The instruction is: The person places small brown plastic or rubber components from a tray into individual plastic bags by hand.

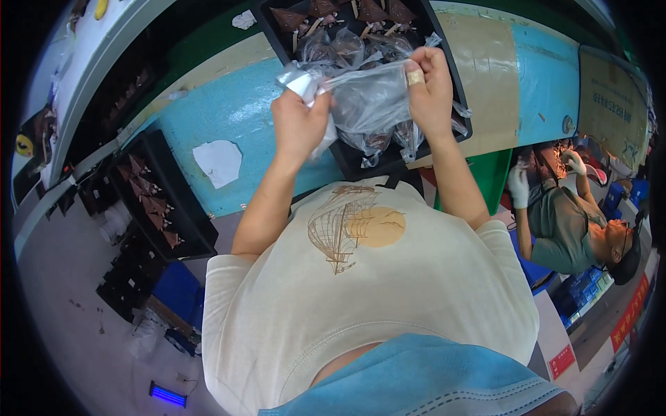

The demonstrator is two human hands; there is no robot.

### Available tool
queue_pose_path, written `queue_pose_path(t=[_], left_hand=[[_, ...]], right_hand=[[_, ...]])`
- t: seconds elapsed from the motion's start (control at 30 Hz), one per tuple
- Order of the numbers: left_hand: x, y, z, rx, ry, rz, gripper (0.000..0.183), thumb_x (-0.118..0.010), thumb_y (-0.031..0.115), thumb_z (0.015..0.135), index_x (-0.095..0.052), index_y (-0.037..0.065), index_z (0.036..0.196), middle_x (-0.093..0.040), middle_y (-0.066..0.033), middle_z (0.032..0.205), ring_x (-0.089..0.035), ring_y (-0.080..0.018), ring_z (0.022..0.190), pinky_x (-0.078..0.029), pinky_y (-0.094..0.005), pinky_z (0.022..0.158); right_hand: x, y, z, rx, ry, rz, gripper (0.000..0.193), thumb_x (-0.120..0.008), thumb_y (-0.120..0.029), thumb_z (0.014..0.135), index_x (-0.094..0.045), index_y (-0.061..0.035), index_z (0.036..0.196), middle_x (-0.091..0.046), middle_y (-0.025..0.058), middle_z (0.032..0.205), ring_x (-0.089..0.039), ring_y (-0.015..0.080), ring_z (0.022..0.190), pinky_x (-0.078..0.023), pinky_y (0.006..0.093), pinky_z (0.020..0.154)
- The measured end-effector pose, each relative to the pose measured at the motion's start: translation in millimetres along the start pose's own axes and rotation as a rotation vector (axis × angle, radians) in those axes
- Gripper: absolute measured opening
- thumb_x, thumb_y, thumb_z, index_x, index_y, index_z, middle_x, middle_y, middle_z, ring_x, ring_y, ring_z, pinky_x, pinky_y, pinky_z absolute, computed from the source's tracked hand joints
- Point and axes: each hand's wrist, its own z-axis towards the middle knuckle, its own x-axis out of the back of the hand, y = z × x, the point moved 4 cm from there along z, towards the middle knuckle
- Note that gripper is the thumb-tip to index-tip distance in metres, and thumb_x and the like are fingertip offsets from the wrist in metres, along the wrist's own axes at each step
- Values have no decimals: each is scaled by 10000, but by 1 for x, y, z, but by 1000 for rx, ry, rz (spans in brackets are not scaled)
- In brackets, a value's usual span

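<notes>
The clear plastic bag (364, 100) is held in the air between both hands, directly above the near end of the black tray (454, 87). The left hand (300, 125) grips the bag's crumpled left end, fingers closed around the film. The right hand (430, 90) pinches the bag's upper right edge, thumb pressed against the fingers; one finger carries a tan bandage (415, 78). Whether the bag already contains an item cannot be determined through the film.

Judged step: bagging, with the bag being spread or straightened. The next move calls for keeping the film taut and the mouth accessible.

Inside the tray lie brown cone-shaped pieces (326, 10) and further bagged pieces (333, 45). The tray rests on the blue bench (236, 111). Left of the tray, a second tray (163, 201) holds similar pieces. Right of the tray, a gloved co-worker (569, 222) is working.
</notes>
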Motion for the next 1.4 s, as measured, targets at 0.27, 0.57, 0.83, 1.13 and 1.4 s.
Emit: queue_pose_path(t=[0.27,0.57,0.83,1.13,1.4], left_hand=[[3,-16,9,299,-122,-535,105,-552,49,796,-536,60,692,-486,37,610,-408,-48,543,-295,-220,489],[4,-17,3,382,-84,-756,95,-609,160,826,-576,73,808,-497,32,632,-411,-49,535,-307,-207,469],[7,-18,-5,343,-82,-808,122,-599,180,838,-586,62,864,-496,28,629,-409,-48,523,-304,-205,456],[1,1,-24,218,-335,-720,155,-578,182,857,-614,39,907,-487,43,619,-380,-36,507,-280,-197,456],[-2,7,-38,109,-309,-654,174,-566,186,867,-623,32,925,-481,44,585,-396,-36,507,-305,-195,461]], right_hand=[[-22,61,111,237,-24,-424,362,-662,-208,757,-506,-18,1023,-619,138,867,-591,242,759,-462,331,686],[-48,65,113,410,-18,-846,559,-735,-213,575,-529,-29,1061,-575,145,1026,-489,325,1002,-401,422,848],[25,7,37,-204,-300,637,597,-622,-157,764,-363,-19,1284,-593,203,1012,-608,239,894,-506,337,726],[-22,44,-44,-928,-749,1069,450,-642,-191,738,-494,-21,1128,-617,183,906,-627,245,809,-521,361,610],[-22,37,-54,-878,-412,560,319,-624,-262,800,-565,13,950,-613,85,796,-622,183,647,-524,284,532]])
